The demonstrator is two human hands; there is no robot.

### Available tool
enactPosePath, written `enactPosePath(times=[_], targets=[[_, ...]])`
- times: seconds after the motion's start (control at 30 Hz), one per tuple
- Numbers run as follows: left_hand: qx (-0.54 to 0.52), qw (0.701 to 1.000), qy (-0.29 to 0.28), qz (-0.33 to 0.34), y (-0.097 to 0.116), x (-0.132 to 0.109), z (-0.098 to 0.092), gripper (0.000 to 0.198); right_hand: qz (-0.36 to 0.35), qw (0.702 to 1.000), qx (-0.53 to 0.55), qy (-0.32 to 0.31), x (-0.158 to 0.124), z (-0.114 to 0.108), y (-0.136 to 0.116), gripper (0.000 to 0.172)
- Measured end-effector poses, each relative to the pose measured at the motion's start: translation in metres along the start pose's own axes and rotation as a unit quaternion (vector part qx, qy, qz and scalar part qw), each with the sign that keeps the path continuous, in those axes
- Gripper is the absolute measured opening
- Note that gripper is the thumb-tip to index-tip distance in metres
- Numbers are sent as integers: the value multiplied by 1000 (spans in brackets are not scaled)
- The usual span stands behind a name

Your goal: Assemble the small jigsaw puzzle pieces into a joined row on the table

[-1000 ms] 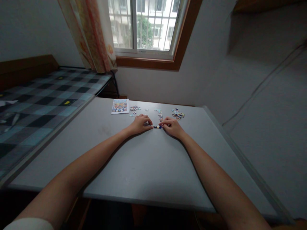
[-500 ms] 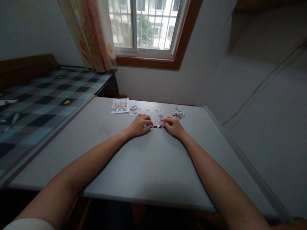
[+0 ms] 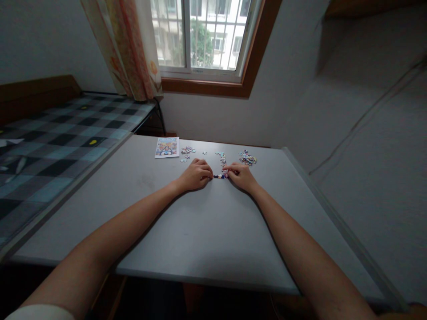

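Observation:
On the white table, joined jigsaw puzzle pieces (image 3: 219, 176) form an L-shaped strip, one row along the near side and one column running away from me. My left hand (image 3: 196, 174) is closed at the left end of the near row, thumb and fingertips pressed together at a jigsaw piece that they mostly hide. At the corner of the strip, my right hand (image 3: 243, 176) grips the joined pieces, its index finger laid over the column and its thumb low by the row. The fingers cover part of that corner.
Loose pieces lie in a left pile (image 3: 188, 150) and a right pile (image 3: 248, 158), with a single piece (image 3: 204, 153) between them. A printed picture card (image 3: 167, 147) rests at the back left. A bed (image 3: 83, 129) adjoins the table (image 3: 200, 231); a window (image 3: 203, 35) is beyond.
My left fingers have closed and shifted slightly right at the row's end, hiding the piece that showed between them. My right hand has stayed nearly still.

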State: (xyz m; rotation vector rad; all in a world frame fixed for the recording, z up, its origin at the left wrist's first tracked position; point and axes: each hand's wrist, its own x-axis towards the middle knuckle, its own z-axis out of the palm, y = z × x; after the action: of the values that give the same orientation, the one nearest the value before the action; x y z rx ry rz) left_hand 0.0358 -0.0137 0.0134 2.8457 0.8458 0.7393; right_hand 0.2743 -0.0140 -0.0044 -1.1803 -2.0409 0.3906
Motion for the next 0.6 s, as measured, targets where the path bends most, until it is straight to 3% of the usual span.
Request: enactPosePath(times=[0.6], targets=[[7, 1000, -25, -13, -3, 2, 3, 23, -3, 1000, -8, -6, -1, 2, 2, 26]])
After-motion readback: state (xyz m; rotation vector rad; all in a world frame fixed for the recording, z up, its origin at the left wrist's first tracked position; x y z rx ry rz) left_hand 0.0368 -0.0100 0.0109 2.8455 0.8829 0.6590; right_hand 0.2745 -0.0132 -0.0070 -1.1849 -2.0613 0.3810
